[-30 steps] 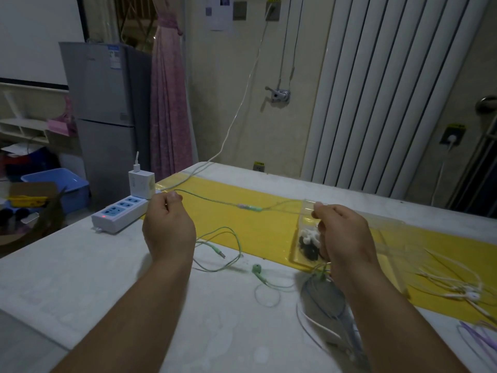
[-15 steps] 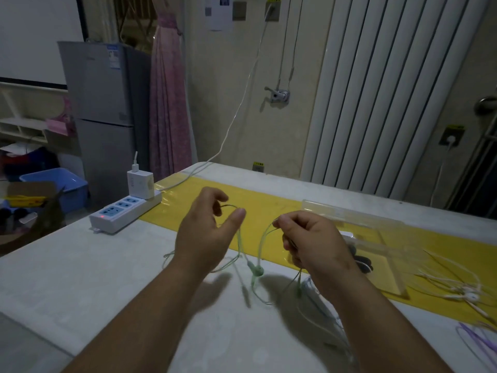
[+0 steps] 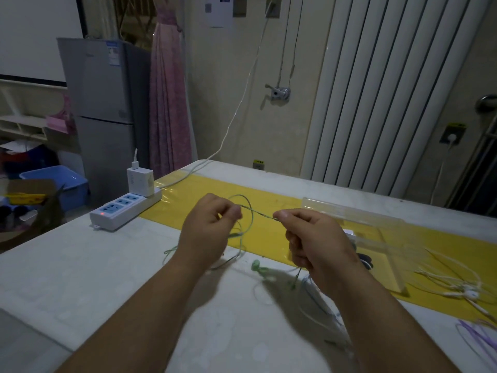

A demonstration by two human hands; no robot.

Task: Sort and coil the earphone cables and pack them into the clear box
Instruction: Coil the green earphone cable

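A thin green earphone cable (image 3: 248, 214) loops in the air between my hands above the table. My left hand (image 3: 207, 232) pinches the loop at its left end. My right hand (image 3: 314, 238) pinches the cable about a hand's width to the right, with more of it hanging below the fist. A green earbud (image 3: 256, 265) lies on the table under the hands. The clear box (image 3: 376, 232) stands open on the yellow strip behind my right hand, with dark and white earphones (image 3: 363, 258) partly hidden inside.
White earphones (image 3: 462, 286) lie tangled right of the box, a purple cable (image 3: 478, 335) at the right edge, a pale blue cable (image 3: 320, 305) under my right forearm. A white power strip (image 3: 123, 211) with a charger (image 3: 140, 180) sits at the table's left edge.
My hands came together from a wide stretch, then parted slightly. The green cable went from a long straight span to a loop held between them, and the earbud now lies on the table.
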